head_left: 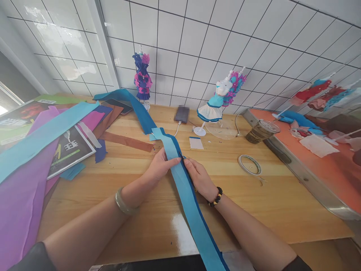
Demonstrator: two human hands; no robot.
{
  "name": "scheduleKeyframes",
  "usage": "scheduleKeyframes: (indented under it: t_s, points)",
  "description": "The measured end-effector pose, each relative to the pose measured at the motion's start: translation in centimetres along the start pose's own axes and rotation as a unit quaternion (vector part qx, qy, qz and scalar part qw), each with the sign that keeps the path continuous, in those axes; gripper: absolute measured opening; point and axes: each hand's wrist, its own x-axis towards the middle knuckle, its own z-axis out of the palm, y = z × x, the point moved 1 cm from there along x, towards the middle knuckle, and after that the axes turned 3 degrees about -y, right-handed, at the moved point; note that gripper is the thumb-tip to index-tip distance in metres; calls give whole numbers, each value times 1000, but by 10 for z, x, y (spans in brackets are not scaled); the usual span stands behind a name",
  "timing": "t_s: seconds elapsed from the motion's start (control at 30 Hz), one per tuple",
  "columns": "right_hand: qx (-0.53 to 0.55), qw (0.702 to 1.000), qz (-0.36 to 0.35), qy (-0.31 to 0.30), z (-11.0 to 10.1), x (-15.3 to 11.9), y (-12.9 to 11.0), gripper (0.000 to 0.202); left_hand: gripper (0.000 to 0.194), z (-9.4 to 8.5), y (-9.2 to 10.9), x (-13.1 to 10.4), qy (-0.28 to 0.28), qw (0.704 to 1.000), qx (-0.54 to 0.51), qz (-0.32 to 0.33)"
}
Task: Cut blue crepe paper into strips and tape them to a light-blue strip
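Observation:
A long light blue crepe-paper strip (184, 188) runs from mid-table down past the front edge, with a darker blue strip (175, 141) layered along its right side. My left hand (162, 165) grips the strips from the left, thumb on top and fingers underneath. At their right edge, my right hand (199, 177) is closed around what look like small scissors (182, 156). Only a dark blade part shows, and the handles are mostly hidden by the fingers. Both hands are close together above the wooden table (135, 226).
Coloured paper sheets (36, 199) and magazines (73, 148) cover the left side. Behind stand two dressed doll stands (143, 77) (211, 109) and a phone-like device (182, 114). A tape roll (249, 165) and a lidded cup (262, 131) lie rightward, beside an orange surface (335, 177).

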Motion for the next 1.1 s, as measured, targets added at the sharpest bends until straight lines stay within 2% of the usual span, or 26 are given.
scheduleKeyframes:
  t_s: [0.13, 0.3, 0.47, 0.63, 1.1]
  points:
    - [24, 998, 59, -23, 2, -3, -2, 33, 24, 1, 3, -1, 12, 998, -47, -31]
    - [39, 997, 51, -34, 4, -2, -1, 33, 22, -1, 7, 0, 55, 993, -96, -37]
    - [26, 998, 45, -30, 4, -1, 2, 32, 26, -2, 5, 2, 64, 994, -90, -23]
    - [-9, 1000, -23, -5, 3, 0, 1, 32, 25, -2, 2, 0, 52, 996, -66, -5]
    - [14, 999, -29, 0, 2, 3, 1, 30, 24, 1, -2, -1, 21, 998, -57, 2]
